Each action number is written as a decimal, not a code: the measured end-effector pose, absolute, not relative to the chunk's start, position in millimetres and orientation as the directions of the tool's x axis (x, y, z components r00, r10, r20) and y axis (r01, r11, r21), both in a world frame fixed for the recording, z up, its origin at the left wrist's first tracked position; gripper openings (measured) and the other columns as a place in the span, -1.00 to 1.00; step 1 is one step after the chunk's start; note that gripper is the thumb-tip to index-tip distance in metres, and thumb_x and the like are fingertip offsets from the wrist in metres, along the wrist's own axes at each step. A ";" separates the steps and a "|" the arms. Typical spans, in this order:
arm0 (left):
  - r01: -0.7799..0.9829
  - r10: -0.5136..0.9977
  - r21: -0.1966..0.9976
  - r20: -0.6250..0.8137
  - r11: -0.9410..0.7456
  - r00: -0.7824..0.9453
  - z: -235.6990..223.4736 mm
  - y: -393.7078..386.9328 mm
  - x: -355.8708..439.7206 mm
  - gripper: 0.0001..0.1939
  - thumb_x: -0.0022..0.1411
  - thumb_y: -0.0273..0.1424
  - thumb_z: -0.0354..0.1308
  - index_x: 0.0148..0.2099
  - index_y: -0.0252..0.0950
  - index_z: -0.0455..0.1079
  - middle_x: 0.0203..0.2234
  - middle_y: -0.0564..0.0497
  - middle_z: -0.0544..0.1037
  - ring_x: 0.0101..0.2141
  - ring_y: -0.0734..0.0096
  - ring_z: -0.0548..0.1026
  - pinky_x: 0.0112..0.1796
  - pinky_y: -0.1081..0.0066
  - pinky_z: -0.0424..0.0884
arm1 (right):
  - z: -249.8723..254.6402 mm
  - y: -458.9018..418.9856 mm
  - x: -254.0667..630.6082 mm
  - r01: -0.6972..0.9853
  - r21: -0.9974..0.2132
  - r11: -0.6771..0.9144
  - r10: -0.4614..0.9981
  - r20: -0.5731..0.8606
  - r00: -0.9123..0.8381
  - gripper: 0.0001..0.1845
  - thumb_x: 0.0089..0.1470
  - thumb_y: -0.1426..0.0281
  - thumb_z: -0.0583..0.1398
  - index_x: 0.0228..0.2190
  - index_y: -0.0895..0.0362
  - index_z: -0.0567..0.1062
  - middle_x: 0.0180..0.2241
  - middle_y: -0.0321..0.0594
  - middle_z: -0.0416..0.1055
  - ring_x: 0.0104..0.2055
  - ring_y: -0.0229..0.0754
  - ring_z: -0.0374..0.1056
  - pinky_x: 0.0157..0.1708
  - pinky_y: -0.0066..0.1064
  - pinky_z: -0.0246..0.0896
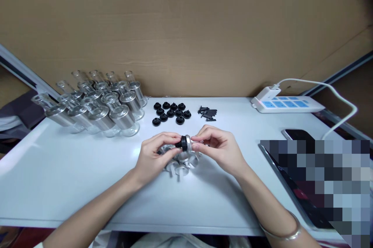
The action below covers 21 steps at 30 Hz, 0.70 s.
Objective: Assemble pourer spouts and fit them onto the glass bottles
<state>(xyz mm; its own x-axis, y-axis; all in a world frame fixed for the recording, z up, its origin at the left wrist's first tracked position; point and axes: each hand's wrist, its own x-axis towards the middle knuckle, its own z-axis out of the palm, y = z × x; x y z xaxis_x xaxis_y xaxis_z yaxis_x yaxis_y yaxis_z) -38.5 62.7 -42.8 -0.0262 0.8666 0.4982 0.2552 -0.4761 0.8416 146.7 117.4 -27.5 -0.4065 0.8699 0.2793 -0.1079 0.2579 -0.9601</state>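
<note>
Left grip (155,151) pinched on black stopper (183,143), right grip (218,149) on metal cap (189,144); parts touching, above surface (186,205); both likely light, stopper rubbery, cap stiff, slick, best pinched by rim

Stoppers (170,113): 11 loose, 1 held.
Bottles (101,118): about 12 (overlapping, hard to count). Strip (287,104): 1. Charger (266,96): 1.
</note>
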 end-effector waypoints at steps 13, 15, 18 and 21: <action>0.299 0.841 0.811 0.539 -0.503 -0.048 -41.1 61.5 -35.9 -0.91 0.04 -0.54 0.31 -0.35 -0.28 0.54 -0.39 -0.07 0.65 -0.34 0.31 0.61 -0.28 0.36 0.56 | -31.9 116.0 143.4 -0.225 -0.974 0.007 0.868 0.117 -0.482 -0.83 -0.23 0.35 0.44 -0.54 0.13 0.60 -0.58 -0.34 0.40 -0.58 -0.31 0.40 -0.54 -0.44 0.41; 0.320 0.818 0.784 0.574 -0.532 -0.044 -41.1 60.6 -36.1 -0.89 0.04 -0.56 0.31 -0.34 -0.28 0.54 -0.38 -0.06 0.65 -0.35 0.33 0.61 -0.28 0.38 0.56 | -32.3 115.1 142.5 -0.247 -0.969 -0.019 0.862 0.109 -0.496 -0.84 -0.23 0.36 0.44 -0.53 0.12 0.60 -0.57 -0.34 0.41 -0.57 -0.31 0.42 -0.52 -0.44 0.42; 0.349 0.790 0.747 0.613 -0.566 -0.030 -41.3 59.5 -36.7 -0.87 0.04 -0.58 0.31 -0.33 -0.27 0.54 -0.38 -0.05 0.64 -0.36 0.34 0.60 -0.30 0.40 0.55 | -33.9 114.5 141.8 -0.260 -0.965 -0.038 0.851 0.105 -0.514 -0.85 -0.21 0.36 0.43 -0.51 0.12 0.60 -0.55 -0.34 0.41 -0.55 -0.31 0.43 -0.49 -0.43 0.43; 0.357 0.788 0.742 0.615 -0.567 -0.025 -42.5 59.1 -36.8 -0.87 0.05 -0.58 0.30 -0.33 -0.28 0.52 -0.39 -0.05 0.63 -0.36 0.35 0.59 -0.31 0.41 0.53 | -35.9 114.6 141.0 -0.233 -0.972 -0.025 0.841 0.105 -0.531 -0.84 -0.17 0.33 0.41 -0.49 0.11 0.60 -0.52 -0.33 0.41 -0.53 -0.30 0.42 -0.47 -0.39 0.42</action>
